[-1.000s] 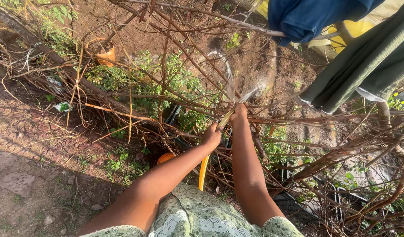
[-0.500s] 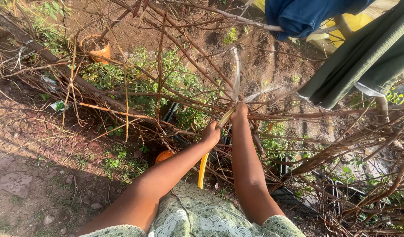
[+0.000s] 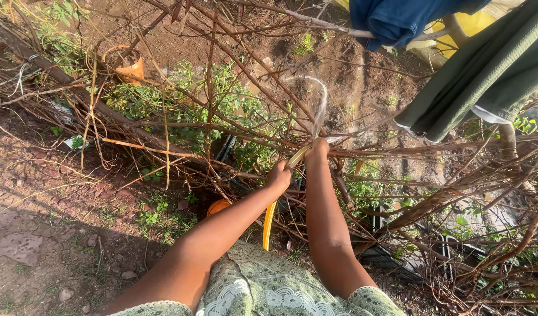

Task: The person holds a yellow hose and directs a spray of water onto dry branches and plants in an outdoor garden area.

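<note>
A yellow hose (image 3: 270,222) runs up between my forearms through a tangle of dry branches. My left hand (image 3: 280,176) grips the hose lower down. My right hand (image 3: 317,148) is closed over the hose's end, with a thumb at the mouth. A thin arc of water (image 3: 320,105) leaves the end and curves up and left over the green plants (image 3: 222,111) and bare soil beyond the branches.
Dry branches (image 3: 181,126) form a rough fence across the view. An orange pot (image 3: 126,65) sits at the upper left and an orange round object (image 3: 218,206) below my left arm. Blue cloth (image 3: 397,20) and green cloth (image 3: 479,76) hang at the upper right.
Both hands stay on the hose. The water jet has shifted from a spray going up and right to a single arc curving up and left.
</note>
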